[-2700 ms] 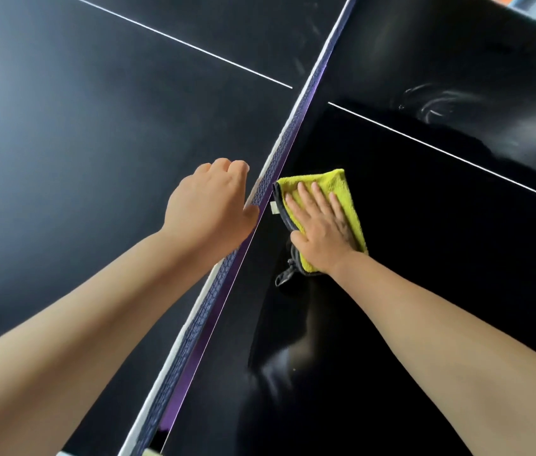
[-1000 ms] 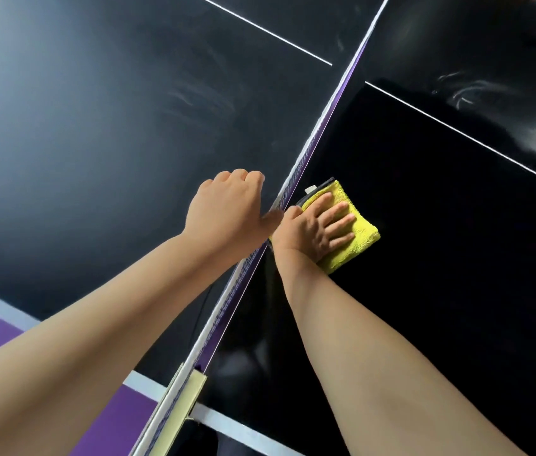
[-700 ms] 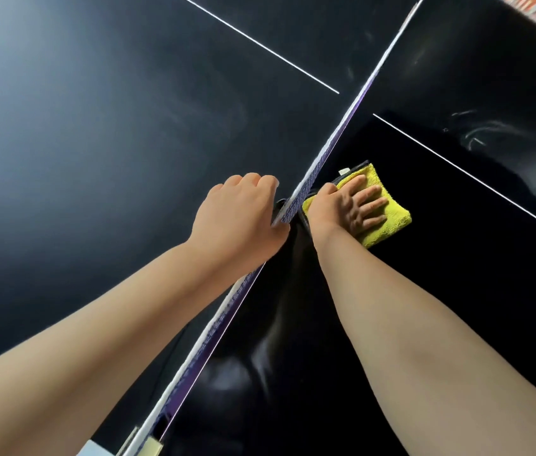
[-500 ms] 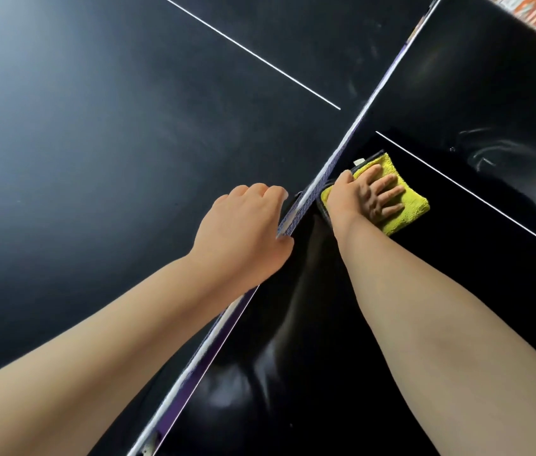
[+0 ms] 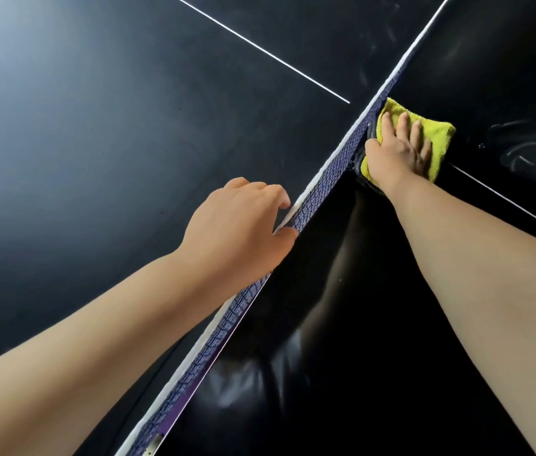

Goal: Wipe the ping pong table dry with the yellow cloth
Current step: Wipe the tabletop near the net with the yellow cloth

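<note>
Your right hand (image 5: pixel 400 149) pressed the yellow cloth (image 5: pixel 439 134) flat, fingers straight, beside the net (image 5: pixel 321 184) — your left hand (image 5: pixel 240 225) seemingly pinched its top edge.

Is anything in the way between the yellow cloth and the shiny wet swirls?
Nothing visible is. The right hand presses the folded yellow microfibre cloth flat, and only bare black tabletop lies before the wet swirls. The purple mesh net runs along its other side.
</note>
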